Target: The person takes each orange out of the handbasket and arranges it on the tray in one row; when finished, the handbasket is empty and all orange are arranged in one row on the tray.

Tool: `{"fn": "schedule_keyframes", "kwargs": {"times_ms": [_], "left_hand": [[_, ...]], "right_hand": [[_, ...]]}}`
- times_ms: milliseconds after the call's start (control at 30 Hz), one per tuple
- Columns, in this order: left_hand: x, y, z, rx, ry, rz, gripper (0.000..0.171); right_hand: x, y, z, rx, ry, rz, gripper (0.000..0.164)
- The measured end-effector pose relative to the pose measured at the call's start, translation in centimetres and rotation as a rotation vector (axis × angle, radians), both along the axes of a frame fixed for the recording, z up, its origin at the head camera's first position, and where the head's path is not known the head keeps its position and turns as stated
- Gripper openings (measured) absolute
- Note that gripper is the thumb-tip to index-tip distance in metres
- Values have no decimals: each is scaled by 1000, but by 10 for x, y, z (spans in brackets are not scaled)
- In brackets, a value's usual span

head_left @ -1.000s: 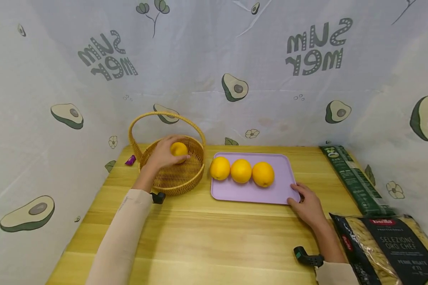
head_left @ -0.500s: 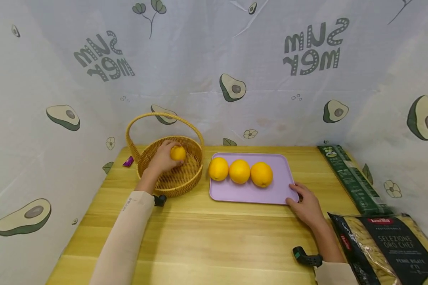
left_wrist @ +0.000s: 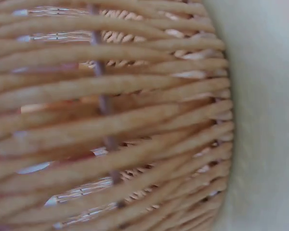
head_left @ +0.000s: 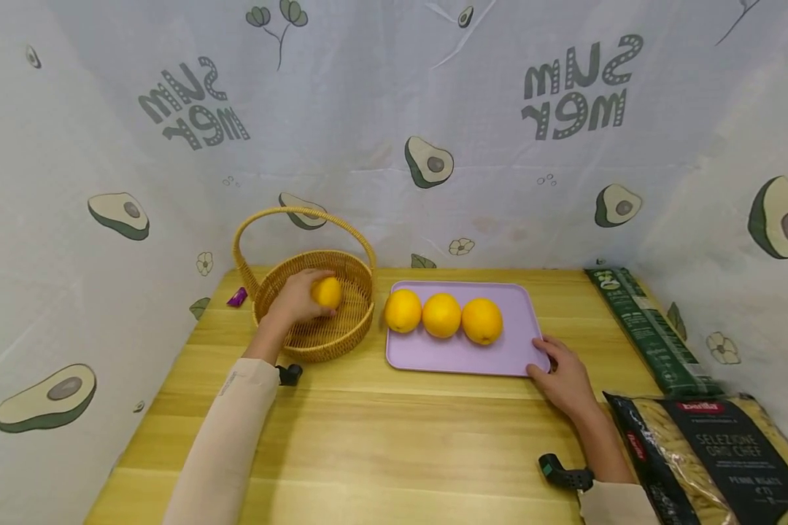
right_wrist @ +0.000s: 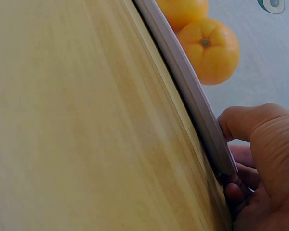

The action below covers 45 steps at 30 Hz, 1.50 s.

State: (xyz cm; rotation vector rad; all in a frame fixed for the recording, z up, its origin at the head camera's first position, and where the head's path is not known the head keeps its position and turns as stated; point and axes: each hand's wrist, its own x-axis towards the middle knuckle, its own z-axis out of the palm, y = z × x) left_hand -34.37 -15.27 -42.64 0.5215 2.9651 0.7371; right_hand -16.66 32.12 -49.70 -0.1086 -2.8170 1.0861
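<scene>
Inside a woven wicker basket [head_left: 328, 350] with a tall handle, my left hand [head_left: 297, 295] holds an orange [head_left: 327, 293], thumb on its near side and fingers on its far side. Only basket weave [left_wrist: 111, 115] fills most of the left wrist view, so hand and fruit are hidden there. A row of three more oranges [head_left: 442, 316] lies on a shallow lilac tray [head_left: 460, 357] right of the basket. My right hand [head_left: 567, 379] grips this tray near its front right corner. In the right wrist view, the thumb [right_wrist: 238, 122] presses the tray's rim [right_wrist: 192, 101], other fingers curled below it.
A small purple wrapped piece [head_left: 238, 297] lies left of the basket. Along the right side lie a long green packet [head_left: 653, 332] and a large black-and-clear bag of Barilla penne [head_left: 716, 452]. A patterned curtain [head_left: 368, 109] hangs behind the wooden table [head_left: 381, 445].
My left hand has shifted slightly toward me and lower in the basket with the orange. The right hand keeps its grip on the tray, which stays in place.
</scene>
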Motion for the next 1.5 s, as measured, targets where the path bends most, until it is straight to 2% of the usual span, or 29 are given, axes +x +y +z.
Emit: {"fn": "schedule_keyframes", "kwargs": {"times_ms": [200,667,833,1000,1167,1300,1400,1500], "left_hand": [[8,-3,-3,31,62,17,79],[37,2,13,166,226,-18,79],[49,4,16,216,247,-2,80],[65,13,24,300,253,-18,78],[78,29,33,408,252,-74,74],[86,46,41,483,234,-161,71],[90,59,45,534,200,-223,72],[92,74,47,566,160,-257,73]], "right_hand": [[1,-1,0,1,-17,-3,60],[0,-1,4,-19,-33,-4,61],[-2,0,4,-14,-10,-5,60],[-1,1,5,-17,-15,-2,60],[0,-1,2,-21,-8,1,59],[1,-1,2,-20,-13,3,60],[1,-2,3,-20,-18,1,60],[1,-2,4,-22,-20,0,60]]}}
